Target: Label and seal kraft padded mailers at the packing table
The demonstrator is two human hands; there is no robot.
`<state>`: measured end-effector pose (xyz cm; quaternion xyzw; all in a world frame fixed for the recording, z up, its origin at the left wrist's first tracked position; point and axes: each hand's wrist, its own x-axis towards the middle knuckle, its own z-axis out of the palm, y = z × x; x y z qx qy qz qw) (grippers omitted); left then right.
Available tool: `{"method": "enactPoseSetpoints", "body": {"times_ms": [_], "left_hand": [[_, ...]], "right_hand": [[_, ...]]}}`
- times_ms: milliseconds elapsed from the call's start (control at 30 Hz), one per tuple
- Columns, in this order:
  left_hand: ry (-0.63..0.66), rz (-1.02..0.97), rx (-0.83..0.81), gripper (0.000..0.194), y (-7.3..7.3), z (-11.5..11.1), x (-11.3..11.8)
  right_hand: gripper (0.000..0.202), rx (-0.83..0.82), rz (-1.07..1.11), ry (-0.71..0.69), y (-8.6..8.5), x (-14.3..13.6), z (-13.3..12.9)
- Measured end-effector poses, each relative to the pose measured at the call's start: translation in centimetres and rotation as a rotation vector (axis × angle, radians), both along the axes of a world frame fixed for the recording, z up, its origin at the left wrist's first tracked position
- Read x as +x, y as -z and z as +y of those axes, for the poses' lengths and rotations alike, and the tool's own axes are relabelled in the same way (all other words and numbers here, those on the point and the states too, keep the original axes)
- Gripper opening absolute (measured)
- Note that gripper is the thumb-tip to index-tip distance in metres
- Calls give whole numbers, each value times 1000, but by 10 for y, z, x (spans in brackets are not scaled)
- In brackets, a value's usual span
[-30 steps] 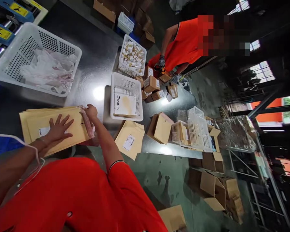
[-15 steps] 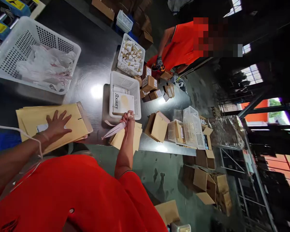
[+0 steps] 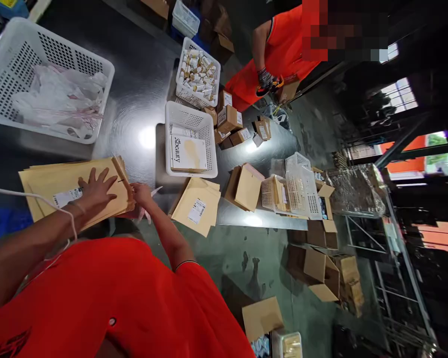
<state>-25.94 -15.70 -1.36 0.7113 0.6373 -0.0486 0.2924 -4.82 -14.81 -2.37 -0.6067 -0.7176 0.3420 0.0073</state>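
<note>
A stack of yellow-brown padded envelopes [image 3: 74, 171] lies at the near left of the metal table, the top one carrying a white label [image 3: 67, 197]. My left hand [image 3: 97, 190] rests flat on it, fingers spread. At the stack's right end, my right hand [image 3: 142, 195] has its fingers closed at the flap edge of the top envelope. A pale pinkish strip [image 3: 148, 216] sticks out under that hand; its grip on the strip is partly hidden. Beyond sits a white basket [image 3: 211, 149] holding flat white boxes [image 3: 188, 151] with "beauty" lettering.
Left stands a basket of clear plastic bags [image 3: 103, 74]; a basket of small white-and-gold items [image 3: 199, 74] is farther back. Labelled envelopes [image 3: 197, 206] and small cartons [image 3: 227, 119] lie rightward. A white cord [image 3: 30, 195] crosses my left arm. A gloved co-worker [image 3: 272, 64] stands opposite.
My right hand has moved left, from beside the white basket to the envelope's flap end, bringing the pale strip along. My left hand stays spread on the stack. The label shows more.
</note>
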Motion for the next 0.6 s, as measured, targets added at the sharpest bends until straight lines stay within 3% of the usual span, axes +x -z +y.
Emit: {"method": "enactPoseSetpoints", "body": {"times_ms": [133, 233, 333, 467, 600], "left_hand": [[-16, 39, 70, 93, -4, 6, 3], [172, 32, 144, 109, -4, 20, -1], [307, -8, 66, 131, 2, 37, -6], [212, 13, 13, 152, 1, 59, -5], [-62, 78, -15, 148, -17, 78, -21]], "right_hand": [[26, 11, -110, -141, 8, -30, -24], [36, 50, -129, -144, 17, -46, -43], [55, 40, -141, -147, 23, -49, -53], [66, 47, -147, -116, 29, -49, -57], [70, 48, -129, -91, 31, -50, -60]]}}
